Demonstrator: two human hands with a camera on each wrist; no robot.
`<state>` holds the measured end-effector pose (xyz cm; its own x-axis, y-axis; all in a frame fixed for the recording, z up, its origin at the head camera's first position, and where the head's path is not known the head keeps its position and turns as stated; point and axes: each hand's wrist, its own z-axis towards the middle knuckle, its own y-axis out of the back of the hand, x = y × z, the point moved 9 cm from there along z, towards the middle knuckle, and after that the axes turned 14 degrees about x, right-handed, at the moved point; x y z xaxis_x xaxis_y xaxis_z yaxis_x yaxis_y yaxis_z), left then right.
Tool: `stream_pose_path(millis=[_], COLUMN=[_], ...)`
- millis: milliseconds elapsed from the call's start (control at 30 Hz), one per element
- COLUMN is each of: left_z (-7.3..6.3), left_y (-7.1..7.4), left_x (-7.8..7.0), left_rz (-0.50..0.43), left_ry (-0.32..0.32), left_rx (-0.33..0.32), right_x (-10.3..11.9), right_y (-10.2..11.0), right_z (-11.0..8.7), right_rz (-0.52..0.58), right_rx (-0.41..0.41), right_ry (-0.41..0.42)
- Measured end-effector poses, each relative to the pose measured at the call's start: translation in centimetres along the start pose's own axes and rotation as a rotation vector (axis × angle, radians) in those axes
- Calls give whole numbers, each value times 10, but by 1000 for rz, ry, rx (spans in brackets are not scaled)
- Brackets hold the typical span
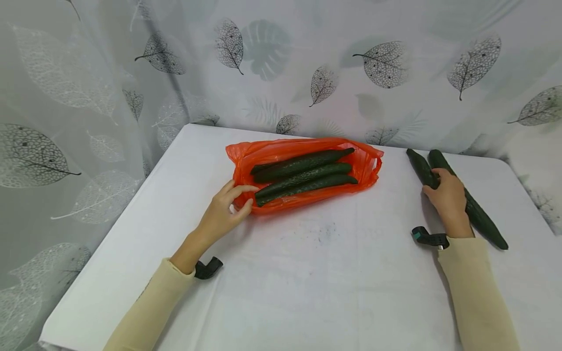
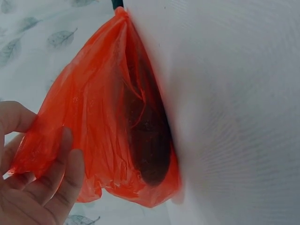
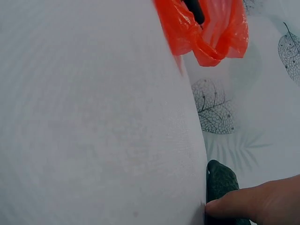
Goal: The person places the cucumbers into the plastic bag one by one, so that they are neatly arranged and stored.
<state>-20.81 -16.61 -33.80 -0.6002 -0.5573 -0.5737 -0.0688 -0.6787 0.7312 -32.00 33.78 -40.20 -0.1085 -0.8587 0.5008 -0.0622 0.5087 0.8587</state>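
A red plastic bag lies with its mouth spread on the white table, several dark green cucumbers side by side in it. At the bag's left end, my left hand holds the edge of the plastic between thumb and fingers; in the left wrist view the red film is stretched up from the cucumber end behind it. Over on the right, my right hand grips one cucumber around its middle, its lower part hidden under the palm. A second loose cucumber lies alongside, right of that hand.
The white table runs back to a leaf-print curtain. A bag handle loop sticks out at the bag's right end. Black wrist cameras sit at both sleeve cuffs.
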Motion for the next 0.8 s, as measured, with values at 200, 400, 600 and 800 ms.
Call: stream_pose_path(millis=[200, 400, 600, 800], left_z=[0, 0, 0, 0], left_y=[0, 0, 0, -1], left_x=[0, 2, 0, 1], left_rz=[1, 0, 10, 4], left_ry=[0, 1, -7, 2], left_rx=[-1, -1, -6, -1], right_x=[2, 2, 8, 12], right_y=[3, 8, 16, 21], right_z=[-2, -6, -8, -11], right_rz=[24, 63, 89, 104], right_rx=[-37, -108, -174, -207], right_ry=[40, 81, 145, 155])
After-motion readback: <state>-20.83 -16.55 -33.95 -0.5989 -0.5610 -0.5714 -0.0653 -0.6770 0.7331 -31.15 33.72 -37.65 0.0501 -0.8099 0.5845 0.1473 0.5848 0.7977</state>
